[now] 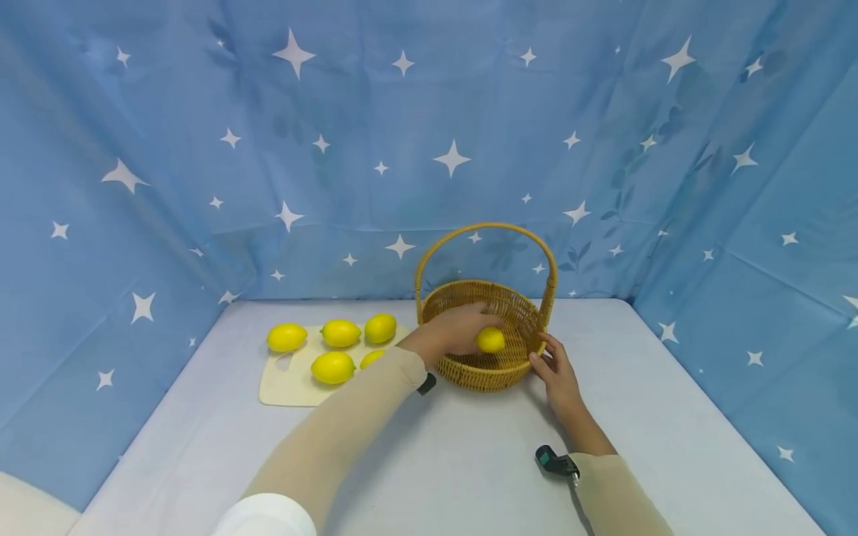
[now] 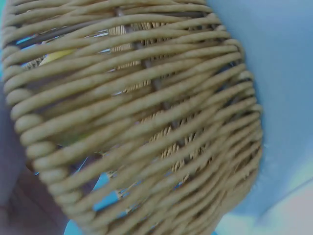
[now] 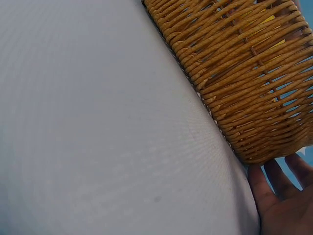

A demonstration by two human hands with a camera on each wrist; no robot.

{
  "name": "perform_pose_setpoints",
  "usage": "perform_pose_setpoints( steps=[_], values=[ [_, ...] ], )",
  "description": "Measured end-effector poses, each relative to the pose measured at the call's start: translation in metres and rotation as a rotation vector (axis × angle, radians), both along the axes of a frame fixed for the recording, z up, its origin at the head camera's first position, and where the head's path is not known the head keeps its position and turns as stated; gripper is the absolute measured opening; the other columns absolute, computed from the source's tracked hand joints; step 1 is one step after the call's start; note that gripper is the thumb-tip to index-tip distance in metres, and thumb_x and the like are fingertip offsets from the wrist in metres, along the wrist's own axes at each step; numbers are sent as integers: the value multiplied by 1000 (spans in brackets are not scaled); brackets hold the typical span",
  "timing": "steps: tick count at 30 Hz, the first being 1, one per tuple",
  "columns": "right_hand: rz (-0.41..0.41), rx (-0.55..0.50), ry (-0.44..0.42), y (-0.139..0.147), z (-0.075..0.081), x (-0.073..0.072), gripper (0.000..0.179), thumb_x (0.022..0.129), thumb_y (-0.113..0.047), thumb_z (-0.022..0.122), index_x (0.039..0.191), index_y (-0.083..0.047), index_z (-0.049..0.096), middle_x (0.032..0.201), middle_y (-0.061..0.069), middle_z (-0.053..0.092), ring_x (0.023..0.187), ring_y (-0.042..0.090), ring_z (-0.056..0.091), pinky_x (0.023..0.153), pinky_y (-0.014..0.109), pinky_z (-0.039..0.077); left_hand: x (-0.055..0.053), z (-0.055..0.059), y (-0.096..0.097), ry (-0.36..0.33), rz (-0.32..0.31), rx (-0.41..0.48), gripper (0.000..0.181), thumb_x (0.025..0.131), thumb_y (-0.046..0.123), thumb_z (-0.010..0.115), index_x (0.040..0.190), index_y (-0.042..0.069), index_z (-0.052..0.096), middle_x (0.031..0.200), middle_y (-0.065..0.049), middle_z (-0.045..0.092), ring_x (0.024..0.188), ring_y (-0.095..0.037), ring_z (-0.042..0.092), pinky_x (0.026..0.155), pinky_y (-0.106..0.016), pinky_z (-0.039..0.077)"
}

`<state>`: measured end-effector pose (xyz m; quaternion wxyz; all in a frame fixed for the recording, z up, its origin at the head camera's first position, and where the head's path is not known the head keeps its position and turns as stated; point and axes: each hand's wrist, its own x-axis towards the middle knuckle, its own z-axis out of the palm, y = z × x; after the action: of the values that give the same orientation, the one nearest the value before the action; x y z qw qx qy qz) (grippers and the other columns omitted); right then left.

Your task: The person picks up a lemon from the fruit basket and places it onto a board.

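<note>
A woven wicker basket with a tall arched handle stands at the back of the table. My left hand reaches over its near rim and holds a yellow lemon inside it; the thumb is hidden. On the right side, my right hand grips the rim beside the foot of the handle. In the right wrist view, the fingertips of that hand touch the basket's wall. Basket weave fills most of the left wrist view, with a bit of yellow behind it.
Left of the basket lies a cream cutting board with several lemons on and at its edge, one partly covered by the left sleeve. Behind the white-covered table hangs a blue curtain with white stars.
</note>
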<state>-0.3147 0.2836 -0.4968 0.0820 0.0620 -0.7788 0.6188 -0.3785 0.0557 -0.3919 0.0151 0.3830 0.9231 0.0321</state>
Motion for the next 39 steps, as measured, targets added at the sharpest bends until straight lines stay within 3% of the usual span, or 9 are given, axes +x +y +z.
perform_pose_setpoints(
  steps=[5,11,20,26,30,35,39],
  values=[
    [0,-9,-21,-4,-4,0,59,102,-28,53,153,-16,25,157,16,20,136,34,35,106,49,36,7,1,-13,43,-9,7,59,88,21,74,140,34,52,133,-5,46,112,-17,51,91,-33,48],
    [3,-4,-29,-9,-12,4,58,101,-28,54,152,-17,27,156,16,23,136,34,35,105,51,36,19,-2,-30,93,-17,45,61,84,18,78,137,34,54,113,1,46,93,-13,49,78,-28,48],
    [0,-3,-19,-9,-11,2,56,101,-30,54,151,-20,29,155,14,24,135,32,36,100,33,43,30,10,-58,121,-33,132,63,80,20,82,137,30,56,114,-1,46,92,-14,48,73,-29,48],
    [3,0,-19,-6,-9,0,56,102,-28,53,152,-20,28,156,14,23,136,32,36,96,25,43,39,15,-79,116,-21,121,66,80,19,82,139,32,53,117,-1,45,89,-14,49,67,-27,48],
    [-1,2,-13,-1,-6,0,57,102,-26,53,152,-18,27,155,15,24,135,33,36,90,15,42,44,22,-88,125,-24,174,65,80,20,82,138,29,54,118,-1,47,93,-14,50,71,-27,49],
    [-3,-3,-2,1,-3,0,57,102,-26,52,152,-16,27,156,15,23,135,34,35,89,13,42,51,34,-100,158,-18,245,62,79,20,83,135,27,57,122,-2,49,100,-17,51,79,-32,50],
    [-2,-26,7,-1,-2,1,57,102,-23,52,152,-14,26,156,18,22,135,36,35,89,13,43,57,33,-117,175,2,251,61,80,18,82,134,28,57,121,-2,48,96,-16,50,77,-30,50]
  ],
)
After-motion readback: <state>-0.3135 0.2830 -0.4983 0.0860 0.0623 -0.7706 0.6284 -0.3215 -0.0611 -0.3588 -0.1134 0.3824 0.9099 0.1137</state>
